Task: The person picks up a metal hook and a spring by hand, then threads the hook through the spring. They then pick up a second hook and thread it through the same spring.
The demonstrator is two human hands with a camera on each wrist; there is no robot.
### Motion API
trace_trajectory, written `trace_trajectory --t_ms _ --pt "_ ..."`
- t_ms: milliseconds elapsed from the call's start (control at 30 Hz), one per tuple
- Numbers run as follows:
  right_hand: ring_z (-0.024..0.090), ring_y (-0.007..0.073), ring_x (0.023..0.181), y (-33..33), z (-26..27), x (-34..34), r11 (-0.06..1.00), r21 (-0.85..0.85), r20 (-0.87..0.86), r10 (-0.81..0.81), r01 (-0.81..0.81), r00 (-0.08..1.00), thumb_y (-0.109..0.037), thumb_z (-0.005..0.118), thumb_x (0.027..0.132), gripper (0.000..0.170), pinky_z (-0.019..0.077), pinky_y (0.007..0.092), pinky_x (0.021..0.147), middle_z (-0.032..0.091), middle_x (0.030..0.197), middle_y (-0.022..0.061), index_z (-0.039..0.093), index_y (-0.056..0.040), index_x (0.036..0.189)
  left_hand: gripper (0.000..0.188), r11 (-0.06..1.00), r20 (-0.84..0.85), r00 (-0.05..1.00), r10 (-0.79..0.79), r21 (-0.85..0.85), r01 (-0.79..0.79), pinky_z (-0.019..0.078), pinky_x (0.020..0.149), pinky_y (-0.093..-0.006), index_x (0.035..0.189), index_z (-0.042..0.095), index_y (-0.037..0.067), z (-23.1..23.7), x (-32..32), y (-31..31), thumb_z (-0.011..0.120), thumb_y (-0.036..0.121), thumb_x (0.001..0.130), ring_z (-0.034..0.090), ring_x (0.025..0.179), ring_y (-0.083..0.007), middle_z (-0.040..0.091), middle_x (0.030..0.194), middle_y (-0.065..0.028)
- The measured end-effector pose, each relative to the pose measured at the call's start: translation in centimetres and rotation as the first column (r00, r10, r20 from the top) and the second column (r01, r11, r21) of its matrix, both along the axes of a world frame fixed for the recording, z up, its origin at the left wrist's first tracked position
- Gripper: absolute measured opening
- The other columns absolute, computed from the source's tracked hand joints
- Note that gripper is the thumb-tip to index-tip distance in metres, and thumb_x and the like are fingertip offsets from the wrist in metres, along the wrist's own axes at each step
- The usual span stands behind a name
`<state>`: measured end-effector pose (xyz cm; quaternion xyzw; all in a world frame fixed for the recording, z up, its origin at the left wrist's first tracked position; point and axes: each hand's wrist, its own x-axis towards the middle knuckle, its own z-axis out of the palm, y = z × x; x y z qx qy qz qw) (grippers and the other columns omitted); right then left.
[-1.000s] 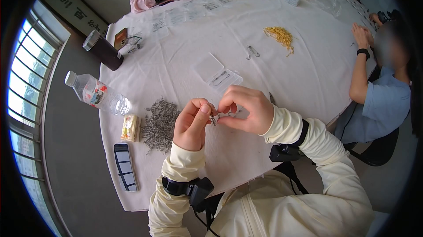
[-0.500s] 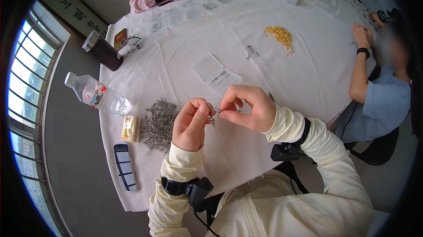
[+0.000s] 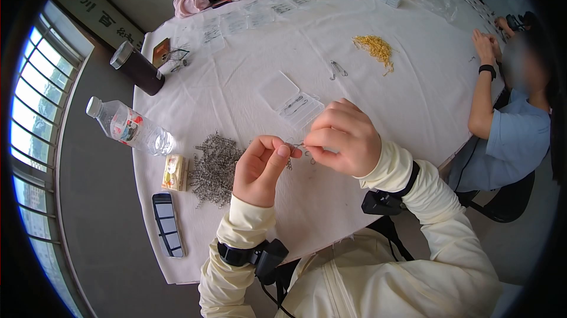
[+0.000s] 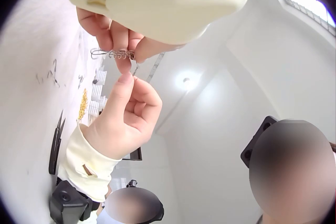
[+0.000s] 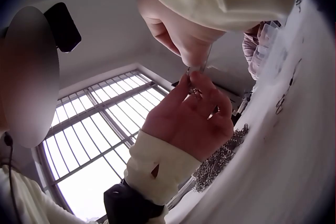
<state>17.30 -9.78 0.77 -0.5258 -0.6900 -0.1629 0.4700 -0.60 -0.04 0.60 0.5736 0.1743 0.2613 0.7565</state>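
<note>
My left hand (image 3: 258, 170) pinches a silvery bent-wire clip (image 4: 113, 54) strung with small wire loops, its rounded end sticking out past the fingers in the left wrist view. Thumb and forefinger of my right hand (image 3: 345, 140) pinch a thin metal piece (image 4: 136, 69) right beside the left fingertips; its shape is mostly hidden. Just beyond the hands lies an open clear plastic box (image 3: 301, 111) with thin dark metal pieces inside. A heap of small grey wire pieces (image 3: 214, 170) lies left of my left hand.
Left on the white cloth are a phone (image 3: 169, 224), a tissue pack (image 3: 175, 171), a plastic bottle (image 3: 130, 124) and a dark flask (image 3: 139, 68). Black scissors (image 4: 55, 145) lie near my right hand. Farther off are a yellow pile (image 3: 376, 49) and wire clips (image 3: 338, 70). Other people sit around.
My right hand has shifted slightly right and turned, its fingers curling more. My left hand has moved a little right, and the wire clip in it has tilted.
</note>
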Motion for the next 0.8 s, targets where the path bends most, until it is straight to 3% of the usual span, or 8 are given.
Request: trace_trajectory --t_ms 167,467,700,767,800 --pt "0.056 0.0146 0.073 -0.45 0.37 -0.04 0.998 0.052 0.246 -0.041 0.029 0.968 -0.007 0.072 0.070 0.015 0.0430 0.0294 0.068 0.052 0.076 -0.0022 0.061 -0.0132 0.079 0.012 0.996 -0.090 0.996 0.026 0.084 -0.018 0.0463 0.084 -0.0254 0.100 0.057 0.002 0.40 -0.13 -0.33 0.062 0.012 0.098 0.061 0.091 -0.0120 0.068 0.098 -0.0066" --pt "0.056 0.0142 0.072 -0.53 0.66 -0.25 0.994 0.105 0.360 -0.026 -0.013 0.933 -0.008 0.070 0.069 0.014 0.0438 0.0279 0.066 0.053 0.077 -0.0013 0.061 -0.0116 0.079 0.011 0.995 -0.112 0.992 0.066 0.083 -0.057 0.0454 0.079 -0.0234 0.098 0.059 0.002 0.52 -0.33 -0.26 0.064 0.012 0.097 0.063 0.090 -0.0100 0.070 0.095 -0.0054" --pt "0.057 0.0163 0.071 -0.30 0.31 -0.25 0.996 0.083 0.272 0.000 -0.023 0.962 -0.006 0.072 0.069 0.015 0.0447 0.0291 0.066 0.055 0.079 -0.0006 0.062 -0.0105 0.080 0.011 0.977 -0.124 0.986 0.110 0.196 -0.084 0.0425 0.077 -0.0232 0.095 0.060 0.004 0.15 -0.20 -0.29 0.068 0.012 0.093 0.063 0.085 -0.0076 0.071 0.090 -0.0011" --pt "0.057 0.0195 0.071 -0.20 0.39 -0.32 0.995 0.006 0.064 0.097 -0.097 0.993 -0.004 0.075 0.069 0.018 0.0463 0.0313 0.066 0.057 0.081 0.0009 0.063 -0.0094 0.081 0.011 0.942 -0.121 0.977 0.174 0.311 -0.129 0.0418 0.076 -0.0250 0.092 0.062 0.005 0.10 -0.14 -0.38 0.070 0.012 0.091 0.062 0.083 -0.0079 0.071 0.086 0.0009" --pt "0.057 0.0195 0.071 -0.21 0.39 -0.31 0.995 0.006 0.064 0.097 -0.098 0.993 -0.004 0.075 0.069 0.018 0.0463 0.0313 0.066 0.057 0.081 0.0009 0.063 -0.0094 0.081 0.011 0.942 -0.121 0.977 0.174 0.311 -0.129 0.0418 0.076 -0.0250 0.092 0.062 0.005 0.17 -0.15 -0.38 0.070 0.012 0.091 0.062 0.083 -0.0079 0.071 0.086 0.0009"
